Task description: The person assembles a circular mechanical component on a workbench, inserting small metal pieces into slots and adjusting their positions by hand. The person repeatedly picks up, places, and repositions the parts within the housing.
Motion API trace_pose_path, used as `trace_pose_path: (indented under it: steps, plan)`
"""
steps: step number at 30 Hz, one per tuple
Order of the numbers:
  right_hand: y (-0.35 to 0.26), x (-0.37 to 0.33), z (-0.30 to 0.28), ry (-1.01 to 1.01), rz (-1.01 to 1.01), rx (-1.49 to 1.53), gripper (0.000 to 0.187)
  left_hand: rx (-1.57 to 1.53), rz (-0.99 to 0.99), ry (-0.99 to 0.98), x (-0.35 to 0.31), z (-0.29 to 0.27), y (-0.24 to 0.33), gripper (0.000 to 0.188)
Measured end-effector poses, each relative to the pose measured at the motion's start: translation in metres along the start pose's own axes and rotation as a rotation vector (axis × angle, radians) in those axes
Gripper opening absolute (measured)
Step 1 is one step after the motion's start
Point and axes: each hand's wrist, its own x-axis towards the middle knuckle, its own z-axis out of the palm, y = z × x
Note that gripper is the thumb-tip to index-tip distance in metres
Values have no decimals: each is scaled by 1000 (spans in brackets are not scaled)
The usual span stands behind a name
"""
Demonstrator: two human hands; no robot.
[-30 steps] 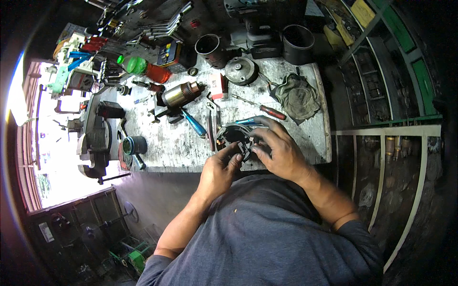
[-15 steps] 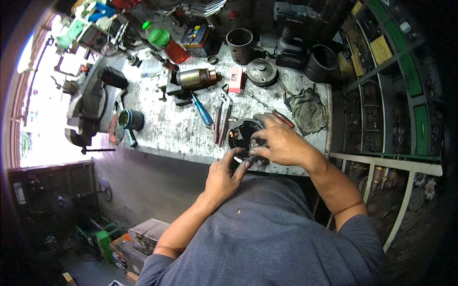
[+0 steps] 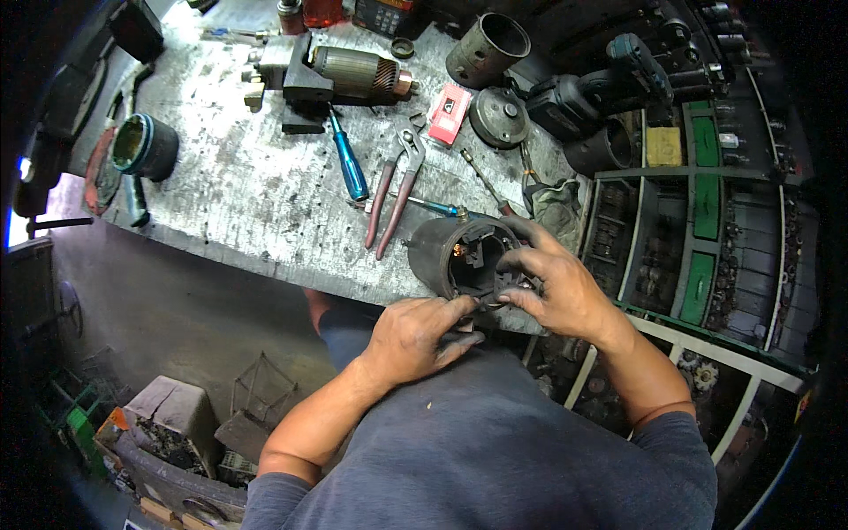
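Sitting on the tabletop point(image 3: 256, 185) near its edge, the cylindrical housing point(image 3: 431, 254) lies ten o'clock from the right hand point(image 3: 555, 284), grip pinching a dark part point(image 3: 510, 283), and one o'clock from the left hand point(image 3: 411, 337), grip unclear.

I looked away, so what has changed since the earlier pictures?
The dark cylindrical housing looks tipped, its open end now turned rightward; the camera view swung too. The left hand and right hand remain at the housing's rim. The pliers, the blue screwdriver left of them and the red box stayed put.
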Motion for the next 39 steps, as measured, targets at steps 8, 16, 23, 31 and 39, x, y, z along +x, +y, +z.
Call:
trace_pose_path:
  steps: [8, 16, 23, 31, 39]
  plan:
    - [3, 6, -7, -65, 66, 124, 31, 203, 175, -185, 7, -19, 3, 59]
    - [10, 4, -5, 35, -22, 163, 26, 352, 105, -190, 7, -12, 25, 58]
    - [25, 11, 3, 45, -143, 171, 28, 479, 104, -136, 6, 0, 30, 54]
    - [39, 4, -20, 106, -456, -23, 40, 457, 145, -9, 12, 11, 24, 47]
    - [40, 19, -18, -39, -584, -159, 55, 428, 148, -49, 14, 3, 30, 46]
